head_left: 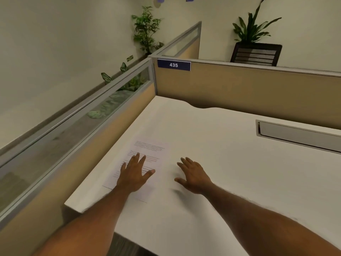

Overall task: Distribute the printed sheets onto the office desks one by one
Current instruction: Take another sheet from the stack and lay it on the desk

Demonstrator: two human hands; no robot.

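Right at the near left part of the white desk (212,145), a printed sheet (147,154) lies flat, its text faint and hard to read. The left hand (133,174) rests palm-down on the sheet with fingers spread, gripping nothing. The right hand (194,177) is just beside the sheet on its right, also flat and spread over bare desk; whether it touches the surface I cannot tell. Beyond the sheet, at the desk's far corner, a blue plate reading 435 (173,65) sits on the tan partition (239,89). A grey cable tray (299,134) is set into the desk, well off to the sheet's right.
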